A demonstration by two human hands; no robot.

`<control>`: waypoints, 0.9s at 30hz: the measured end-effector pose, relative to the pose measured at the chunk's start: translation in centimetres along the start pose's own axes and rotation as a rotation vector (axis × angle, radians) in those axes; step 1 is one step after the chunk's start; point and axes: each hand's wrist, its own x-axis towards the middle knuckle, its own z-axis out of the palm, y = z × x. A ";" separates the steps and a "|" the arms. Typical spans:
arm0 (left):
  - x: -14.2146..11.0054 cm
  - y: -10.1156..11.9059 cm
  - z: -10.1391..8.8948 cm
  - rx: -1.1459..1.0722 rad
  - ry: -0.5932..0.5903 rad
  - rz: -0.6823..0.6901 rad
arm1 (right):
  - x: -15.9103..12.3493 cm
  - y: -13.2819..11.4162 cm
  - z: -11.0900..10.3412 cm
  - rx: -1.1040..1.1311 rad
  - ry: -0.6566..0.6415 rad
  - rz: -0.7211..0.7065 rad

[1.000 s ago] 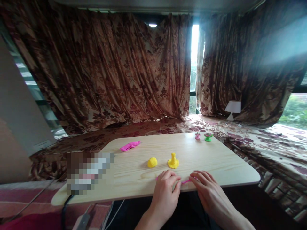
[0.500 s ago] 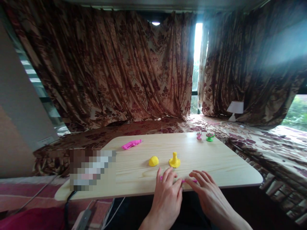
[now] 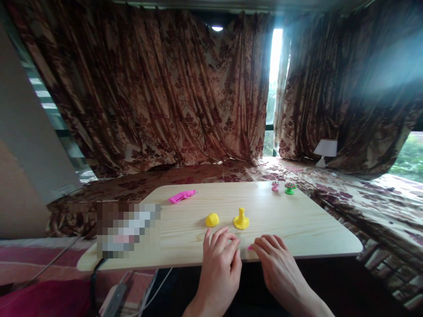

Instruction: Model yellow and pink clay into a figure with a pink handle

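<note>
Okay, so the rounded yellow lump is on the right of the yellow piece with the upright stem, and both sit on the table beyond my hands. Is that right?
Not quite: the head view shows the rounded yellow lump on the left of the yellow piece with the upright stem. Both do sit on the table beyond your left hand and right hand.

The left hand point(image 3: 220, 259) and the right hand point(image 3: 276, 257) are showing bare, their slim fingers tapering toward the tips. The left forearm point(image 3: 202, 298) and right forearm point(image 3: 306, 294) are also going uncovered — smooth and slender. Near, between them, dark cloth point(image 3: 250, 288) is appearing almost black — its details fading in shadow.
</note>
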 end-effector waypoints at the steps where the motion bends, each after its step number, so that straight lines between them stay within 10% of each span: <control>1: -0.1 -0.1 -0.2 -0.001 0.027 0.004 | 0.0 0.0 0.1 -0.012 0.000 0.002; 27: -0.5 0.6 -0.6 -0.074 0.081 -0.040 | 0.4 0.5 1.0 -0.232 -0.027 -0.044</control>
